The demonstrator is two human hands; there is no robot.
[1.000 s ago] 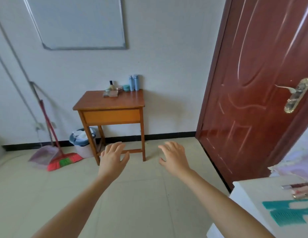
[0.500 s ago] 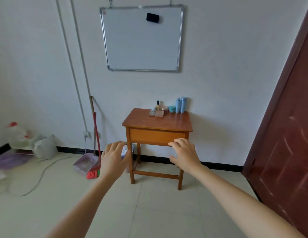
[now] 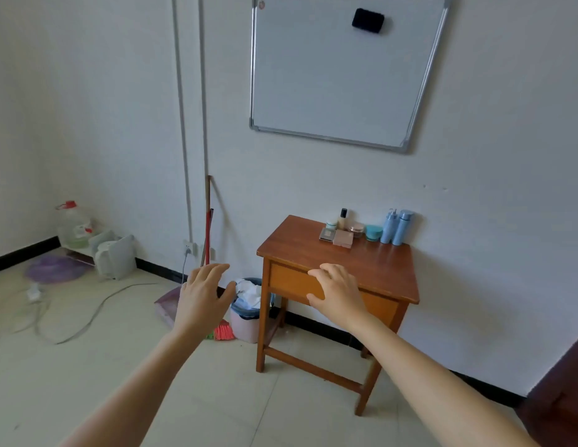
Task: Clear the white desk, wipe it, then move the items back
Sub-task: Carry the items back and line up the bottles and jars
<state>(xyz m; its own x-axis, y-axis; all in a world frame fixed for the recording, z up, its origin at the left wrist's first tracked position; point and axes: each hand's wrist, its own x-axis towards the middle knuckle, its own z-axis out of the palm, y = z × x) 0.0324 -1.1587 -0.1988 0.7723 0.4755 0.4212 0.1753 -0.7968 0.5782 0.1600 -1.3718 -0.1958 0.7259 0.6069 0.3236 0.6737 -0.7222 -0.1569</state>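
A small brown wooden table [image 3: 374, 262] stands against the wall ahead. On its back edge sit two light-blue bottles [image 3: 396, 227], a teal jar [image 3: 373, 232], a dark-capped bottle [image 3: 342, 218], a round compact [image 3: 356, 229] and flat pinkish cases [image 3: 342, 238]. My left hand [image 3: 202, 296] and my right hand [image 3: 337, 291] are stretched out in front of me, fingers relaxed, holding nothing and apart from the table. The white desk is out of view.
A trash bin [image 3: 247, 308] with white paper stands left of the table. A red broom [image 3: 208, 253] and a dustpan [image 3: 168, 306] lean at the wall. Cables [image 3: 71, 321], a water jug [image 3: 71, 225] and a whiteboard [image 3: 339, 69] are also here. A dark door edge [image 3: 562, 391] is at right.
My view has swung left, away from the door and the white desk, and the wooden table now looks closer. Both hands stay raised and empty.
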